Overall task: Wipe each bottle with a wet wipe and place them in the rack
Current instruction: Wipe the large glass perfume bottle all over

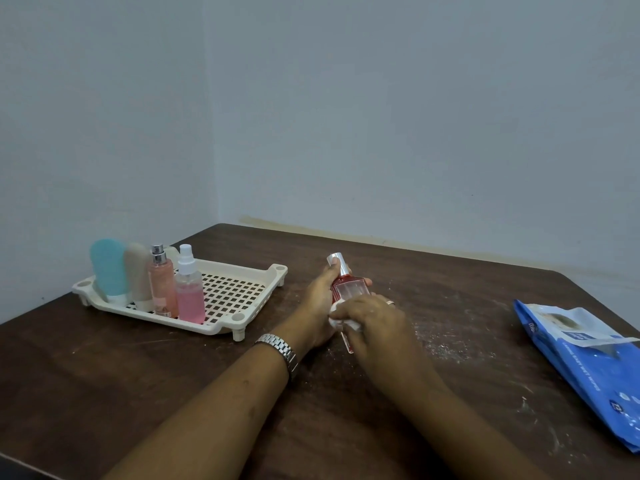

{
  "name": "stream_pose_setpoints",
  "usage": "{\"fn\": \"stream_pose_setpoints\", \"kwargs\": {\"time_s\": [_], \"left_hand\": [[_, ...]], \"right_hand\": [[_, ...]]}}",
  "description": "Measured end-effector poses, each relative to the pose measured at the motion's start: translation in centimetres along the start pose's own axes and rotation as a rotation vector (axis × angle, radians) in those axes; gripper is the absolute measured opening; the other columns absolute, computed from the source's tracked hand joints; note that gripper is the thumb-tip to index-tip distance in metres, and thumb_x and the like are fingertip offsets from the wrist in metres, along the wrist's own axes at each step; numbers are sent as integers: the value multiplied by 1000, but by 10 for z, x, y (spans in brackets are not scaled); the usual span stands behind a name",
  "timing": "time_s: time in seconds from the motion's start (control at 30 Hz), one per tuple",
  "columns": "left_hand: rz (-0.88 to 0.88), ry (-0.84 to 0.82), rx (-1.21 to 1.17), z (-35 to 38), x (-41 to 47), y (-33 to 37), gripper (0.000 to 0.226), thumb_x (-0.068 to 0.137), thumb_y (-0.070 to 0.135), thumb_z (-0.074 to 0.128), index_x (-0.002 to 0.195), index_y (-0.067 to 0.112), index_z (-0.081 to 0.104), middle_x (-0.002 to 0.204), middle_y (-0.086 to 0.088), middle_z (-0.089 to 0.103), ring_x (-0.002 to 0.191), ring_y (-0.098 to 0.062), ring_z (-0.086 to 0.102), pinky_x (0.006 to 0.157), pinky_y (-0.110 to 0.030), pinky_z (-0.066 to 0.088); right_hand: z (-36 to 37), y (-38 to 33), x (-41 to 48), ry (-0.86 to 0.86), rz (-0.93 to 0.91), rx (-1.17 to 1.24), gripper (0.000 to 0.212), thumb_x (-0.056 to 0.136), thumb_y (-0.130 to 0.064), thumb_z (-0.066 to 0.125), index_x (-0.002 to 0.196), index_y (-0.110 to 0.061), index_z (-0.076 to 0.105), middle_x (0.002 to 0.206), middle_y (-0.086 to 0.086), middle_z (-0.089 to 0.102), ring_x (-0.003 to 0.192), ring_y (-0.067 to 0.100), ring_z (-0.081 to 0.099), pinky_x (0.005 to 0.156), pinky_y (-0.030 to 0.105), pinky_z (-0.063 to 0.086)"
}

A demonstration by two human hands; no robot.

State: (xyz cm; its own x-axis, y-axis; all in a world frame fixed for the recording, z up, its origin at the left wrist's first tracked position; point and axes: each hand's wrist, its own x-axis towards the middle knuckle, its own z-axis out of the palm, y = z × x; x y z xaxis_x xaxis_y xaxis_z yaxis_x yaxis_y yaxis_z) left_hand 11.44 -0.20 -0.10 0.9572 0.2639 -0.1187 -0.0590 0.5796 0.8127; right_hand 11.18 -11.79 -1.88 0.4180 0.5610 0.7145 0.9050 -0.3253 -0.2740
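At the table's middle my left hand (320,299) grips a red glass bottle (348,289) with a silver cap, tilted away from me. My right hand (372,323) holds a white wet wipe (341,322) pressed against the bottle's lower part. A cream perforated rack (242,289) stands at the left. At its left end stand several bottles: a teal tube (109,268), a beige tube (138,271), a peach spray bottle (162,285) and a pink spray bottle (189,292).
A blue pack of wet wipes (585,362) lies at the table's right edge with its flap peeled open. The dark wooden table (450,306) sits in a wall corner. White scuffs mark its surface. A metal watch (280,351) is on my left wrist.
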Motion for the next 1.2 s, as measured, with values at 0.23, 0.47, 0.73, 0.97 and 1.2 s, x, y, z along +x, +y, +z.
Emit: {"fn": "stream_pose_setpoints", "kwargs": {"time_s": [0.23,0.47,0.73,0.97,1.2], "left_hand": [[16,-17,126,-5,0,0,53,101,47,32,106,1,57,93,-18,67,81,-30,65,80,-41,53],[27,-17,147,-5,1,-2,60,100,48,32,93,-4,62,86,-20,65,79,-29,63,84,-41,50],[7,18,83,-7,9,-2,61,99,48,36,81,1,69,82,-17,68,77,-29,63,75,-39,51],[-13,-5,86,-7,8,-2,64,98,52,37,78,0,68,81,-18,67,78,-29,63,77,-38,51],[31,-4,177,-10,9,-3,61,99,51,32,98,-2,63,85,-17,67,78,-28,64,81,-40,52]], "right_hand": [[-13,25,3,97,482,257,12,82,-14,69,89,-23,71,81,-19,61,75,-5,57,57,6,45],[-11,43,0,78,629,295,8,84,-16,68,88,-23,70,90,-5,68,84,9,62,69,26,54],[-7,9,1,-38,57,0,16,82,-11,67,92,-22,72,92,-9,66,83,3,56,74,13,42],[-11,11,2,-115,-60,0,10,82,-17,65,89,-22,71,91,-10,65,82,2,56,72,8,36],[-20,38,0,-34,444,167,12,82,-17,69,79,-29,65,81,-19,60,74,-5,56,57,8,42]]}}
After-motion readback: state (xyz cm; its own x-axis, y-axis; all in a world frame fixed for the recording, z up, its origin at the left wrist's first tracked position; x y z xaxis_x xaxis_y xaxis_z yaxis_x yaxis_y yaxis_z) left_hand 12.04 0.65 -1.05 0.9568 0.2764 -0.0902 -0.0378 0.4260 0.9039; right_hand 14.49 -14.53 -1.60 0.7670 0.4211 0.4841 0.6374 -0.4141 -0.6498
